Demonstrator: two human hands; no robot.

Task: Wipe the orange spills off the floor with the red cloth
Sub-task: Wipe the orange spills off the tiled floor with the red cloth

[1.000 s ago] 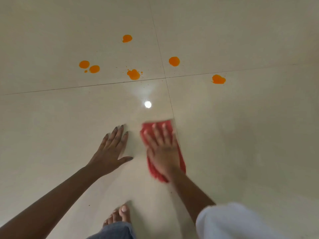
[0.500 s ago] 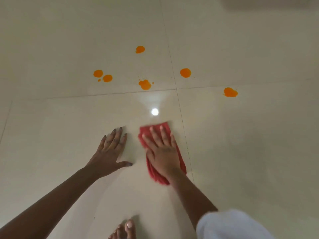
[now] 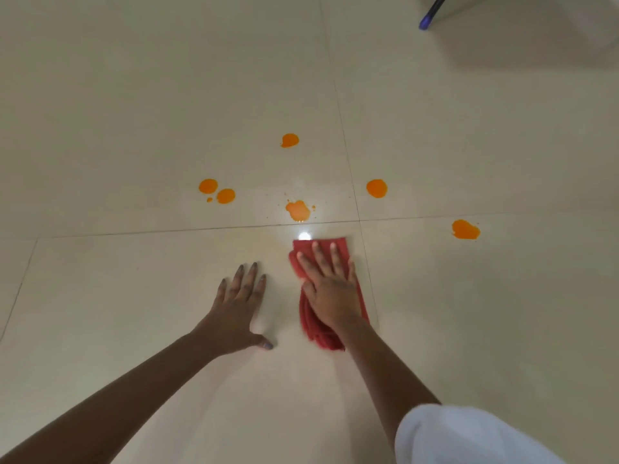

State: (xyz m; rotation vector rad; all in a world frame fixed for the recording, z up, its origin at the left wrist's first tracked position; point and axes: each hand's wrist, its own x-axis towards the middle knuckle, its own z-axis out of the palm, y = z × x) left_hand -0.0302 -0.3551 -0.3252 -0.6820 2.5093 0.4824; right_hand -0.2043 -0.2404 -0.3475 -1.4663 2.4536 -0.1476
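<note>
A folded red cloth [image 3: 339,246] lies flat on the cream floor tiles [image 3: 134,296]. My right hand [image 3: 330,286] presses down on it with fingers spread. My left hand [image 3: 239,303] rests flat on the bare floor just left of the cloth, holding nothing. Several orange spills lie beyond the cloth: the nearest spill [image 3: 297,210] is just past the cloth's far edge, a pair of spots [image 3: 217,191] sits to the left, one spot [image 3: 289,140] is farther back, one [image 3: 376,188] is to the right, and another [image 3: 465,229] lies at far right.
A dark blue pole end [image 3: 430,13] and a pale object's shadow show at the top right corner. A bright light reflection [image 3: 303,236] sits on the floor at the cloth's far edge. My white sleeve [image 3: 469,437] fills the bottom right.
My right hand has slid the red cloth forward toward the nearest spill, and my left hand has moved along. The view has tilted up; my foot has left the frame.
</note>
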